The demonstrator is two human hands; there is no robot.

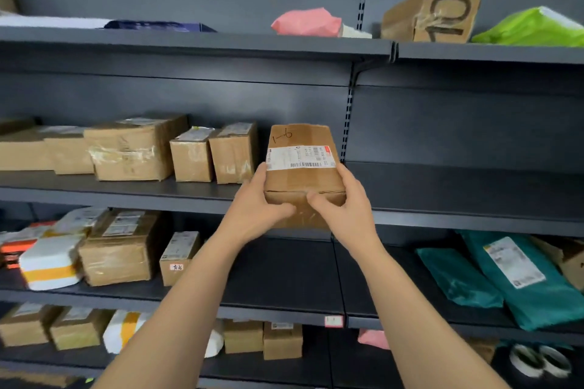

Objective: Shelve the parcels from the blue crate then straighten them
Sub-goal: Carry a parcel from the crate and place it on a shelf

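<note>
Parcel (303, 167) of brown cardboard, hand-marked "1-6" on its top, sits between my two hands with its far end reaching in over the grey shelf (126, 196) and its near end sticking out past the shelf's front lip; whether its underside touches the shelf I cannot tell. A white shipping label (300, 157) with barcodes runs across the parcel's top. My left hand (256, 208) grips the parcel's left side, fingers laid along that side and thumb curled onto the near face. My right hand (344, 208) grips the parcel's right side the same way, its thumb just beside the left thumb on the near face. Left of the parcel, on the same shelf, stands a row of cardboard boxes (132, 148); the nearest one (235, 156) is close to the parcel but apart from it. Right of the parcel rises the slotted upright (347, 123). Above the parcel, one shelf up, lies a pink mailer bag (306, 22), and up to the parcel's right stand a tilted carton (433, 14) with a black scrawl and a green bag (534, 28). Below the parcel and to its right lie teal mailer bags (531, 281).
</note>
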